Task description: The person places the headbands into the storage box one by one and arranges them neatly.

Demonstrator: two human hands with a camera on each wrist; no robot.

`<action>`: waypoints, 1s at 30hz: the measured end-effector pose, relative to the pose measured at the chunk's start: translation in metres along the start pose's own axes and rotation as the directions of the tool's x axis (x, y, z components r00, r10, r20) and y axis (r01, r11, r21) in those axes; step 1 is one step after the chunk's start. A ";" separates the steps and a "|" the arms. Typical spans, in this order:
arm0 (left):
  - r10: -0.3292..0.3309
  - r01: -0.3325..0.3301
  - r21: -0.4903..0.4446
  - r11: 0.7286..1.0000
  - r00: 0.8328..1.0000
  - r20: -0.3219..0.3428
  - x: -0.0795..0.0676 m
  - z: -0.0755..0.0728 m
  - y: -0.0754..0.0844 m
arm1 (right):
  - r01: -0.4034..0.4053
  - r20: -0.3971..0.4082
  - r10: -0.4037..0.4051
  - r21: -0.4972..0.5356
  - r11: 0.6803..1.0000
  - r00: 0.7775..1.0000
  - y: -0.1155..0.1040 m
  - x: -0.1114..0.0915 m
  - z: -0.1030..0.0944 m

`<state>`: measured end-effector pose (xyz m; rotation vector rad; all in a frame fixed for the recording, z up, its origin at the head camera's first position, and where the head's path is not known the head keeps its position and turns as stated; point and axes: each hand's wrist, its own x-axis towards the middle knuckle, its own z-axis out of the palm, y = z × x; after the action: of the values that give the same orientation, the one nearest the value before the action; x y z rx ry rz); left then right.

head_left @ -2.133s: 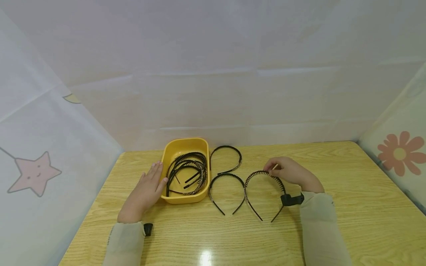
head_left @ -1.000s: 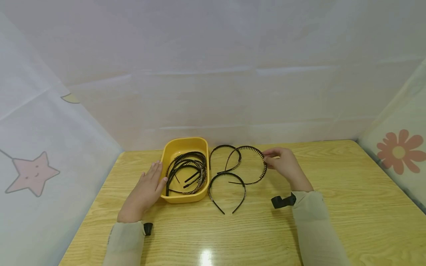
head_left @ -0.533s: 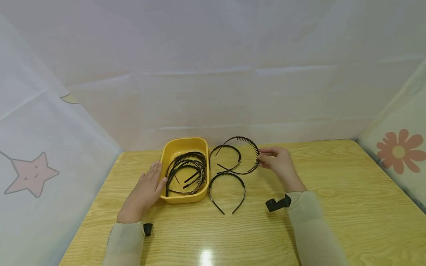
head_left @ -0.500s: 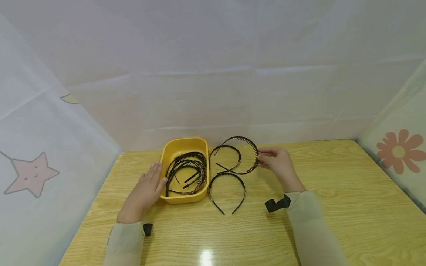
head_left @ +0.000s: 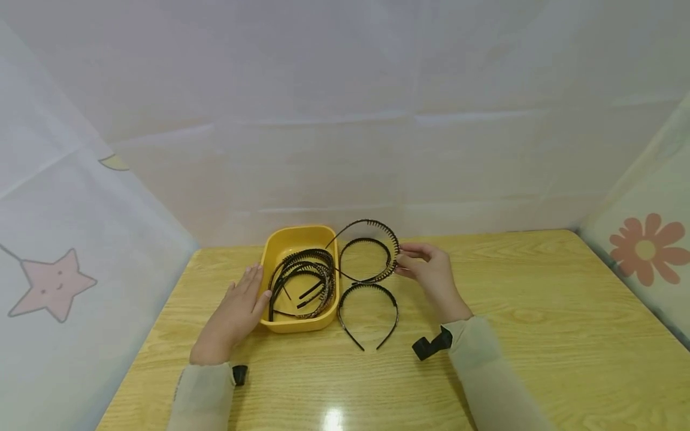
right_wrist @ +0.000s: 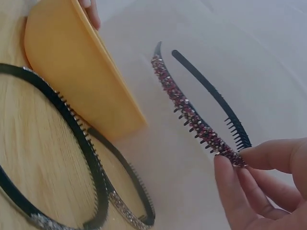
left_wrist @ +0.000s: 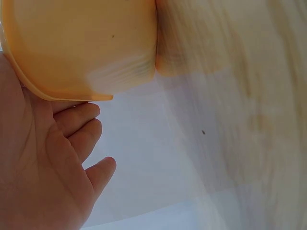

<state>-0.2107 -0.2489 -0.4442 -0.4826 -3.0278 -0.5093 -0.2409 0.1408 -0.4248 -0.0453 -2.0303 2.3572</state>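
Observation:
Between thumb and fingertips my right hand (head_left: 431, 276) pinches a black toothed headband (right_wrist: 184, 108) by its arch. Dark red and silver stones cover its outer side in the right wrist view. Its ends point left, over the right rim of the yellow tub (head_left: 299, 325). My left hand (head_left: 232, 314) lies with straight fingers along the tub's left side. Several dark headbands (head_left: 302, 257) are heaped inside the tub. On the table, one headband (head_left: 366, 240) lies behind the held one, and another headband (head_left: 369, 286) lies nearer, ends toward me.
The wooden table (head_left: 539, 335) reaches back to a pale cloth wall (head_left: 345, 149). Side cloths with a printed star (head_left: 56, 284) and a flower (head_left: 645, 250) border it. A black wrist device (head_left: 431, 345) is strapped at the right sleeve.
From lying at the right of the table, the held headband was lifted, turned so its ends point left, and carried left to the tub's rim. The left hand stays put.

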 end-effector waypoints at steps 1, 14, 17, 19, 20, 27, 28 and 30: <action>0.001 -0.001 0.001 1.000 1.000 0.000 0.000 0.000 0.000 | 0.012 -0.001 -0.012 0.017 1.000 1.000 0.000 -0.001 0.003; 0.001 -0.001 -0.016 1.000 1.000 -0.003 -0.001 0.000 0.001 | 0.068 0.041 -0.068 0.010 0.998 0.997 -0.003 0.001 0.060; 0.004 -0.004 -0.015 1.000 1.000 -0.007 0.000 0.001 0.000 | 0.082 0.023 -0.082 0.003 0.997 0.996 -0.001 0.004 0.073; 0.002 -0.002 -0.013 1.000 1.000 -0.004 0.000 0.002 0.000 | 0.087 0.023 -0.087 0.006 0.996 0.996 0.001 0.008 0.081; 0.003 -0.003 -0.011 1.000 1.000 -0.005 0.000 0.002 0.000 | 0.085 0.024 -0.085 0.008 0.996 0.996 0.002 0.009 0.085; 0.005 -0.005 -0.008 1.000 1.000 -0.009 0.000 0.001 0.000 | 0.078 0.033 -0.076 -0.054 0.996 0.997 0.009 0.017 0.111; 0.004 -0.004 -0.009 1.000 1.000 -0.007 0.001 0.001 0.000 | 0.075 0.035 -0.073 -0.063 0.995 0.997 0.010 0.018 0.114; 0.006 -0.006 -0.006 1.000 1.000 -0.008 0.001 0.001 0.000 | 0.064 0.042 -0.061 -0.079 0.995 0.997 0.013 0.019 0.119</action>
<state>-0.2113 -0.2482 -0.4452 -0.4878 -3.0170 -0.5187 -0.2645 0.0216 -0.4201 0.0624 -2.1107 2.2572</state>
